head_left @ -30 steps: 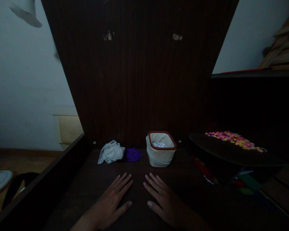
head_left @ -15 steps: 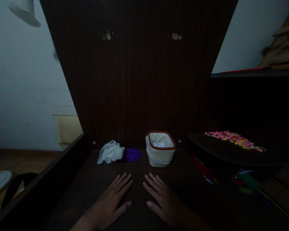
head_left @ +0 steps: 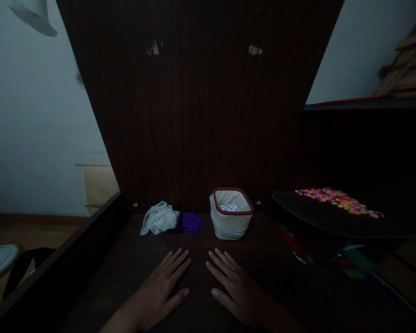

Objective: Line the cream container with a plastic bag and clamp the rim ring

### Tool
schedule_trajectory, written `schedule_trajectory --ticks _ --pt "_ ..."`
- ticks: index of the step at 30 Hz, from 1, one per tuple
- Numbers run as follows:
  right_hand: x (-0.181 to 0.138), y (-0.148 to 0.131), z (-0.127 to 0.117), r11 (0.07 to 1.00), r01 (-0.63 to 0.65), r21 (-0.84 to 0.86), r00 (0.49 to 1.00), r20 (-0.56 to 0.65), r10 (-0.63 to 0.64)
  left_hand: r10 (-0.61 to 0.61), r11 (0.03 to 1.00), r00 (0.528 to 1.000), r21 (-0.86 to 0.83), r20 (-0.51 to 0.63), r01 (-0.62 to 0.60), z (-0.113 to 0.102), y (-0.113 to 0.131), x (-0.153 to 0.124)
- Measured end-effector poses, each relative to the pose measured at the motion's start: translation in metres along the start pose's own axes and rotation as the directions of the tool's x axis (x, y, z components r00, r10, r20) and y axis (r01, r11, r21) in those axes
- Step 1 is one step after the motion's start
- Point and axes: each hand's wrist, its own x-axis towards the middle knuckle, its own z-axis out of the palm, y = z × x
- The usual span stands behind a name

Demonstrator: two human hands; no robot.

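Observation:
My left hand (head_left: 162, 284) lies palm down on the dark wooden surface (head_left: 197, 314), fingers stretched out and holding nothing. Opposite it, my right hand (head_left: 230, 286) rests flat in the same way, also bare. Beyond the left hand sit a crumpled whitish plastic bag (head_left: 159, 218) and a folded purple bag or cloth (head_left: 190, 222), which touch or nearly touch. Past my right fingertips stands a small square bin (head_left: 230, 227) with a brown rim and a pale liner; white crumpled material (head_left: 229, 207) shows inside. Neither hand touches these things.
A tall dark wooden panel (head_left: 194, 115) rises behind the bin. On the right, a curved shelf (head_left: 308, 215) carries a heap of small colourful pieces (head_left: 336, 199), with dim items beneath. A low side board (head_left: 72, 249) borders the left. A white round lid-like object (head_left: 0, 259) is at far left.

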Motion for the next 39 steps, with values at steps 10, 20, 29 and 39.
schedule_trajectory --ticks 10,20,29,39 --pt "-0.0010 0.0013 0.0012 1.000 0.013 -0.001 1.000 -0.026 -0.013 -0.001 1.000 1.000 0.001 -0.001 0.001 0.0022 -0.0026 -0.0015" --pt "-0.0006 0.0005 0.0016 1.000 0.025 -0.008 0.998 -0.049 -0.025 0.012 1.000 1.000 0.020 -0.002 -0.012 -0.0012 -0.0007 0.0011" --pt "-0.0003 0.0007 0.0012 1.000 0.025 -0.002 0.999 -0.046 -0.025 0.036 0.999 0.998 -0.004 -0.050 -0.036 0.0013 -0.0021 -0.0010" --pt "-0.0004 0.0002 -0.0003 1.000 0.018 0.004 0.999 -0.033 -0.018 0.024 1.000 0.999 -0.015 -0.041 -0.024 0.0006 -0.0016 -0.0017"
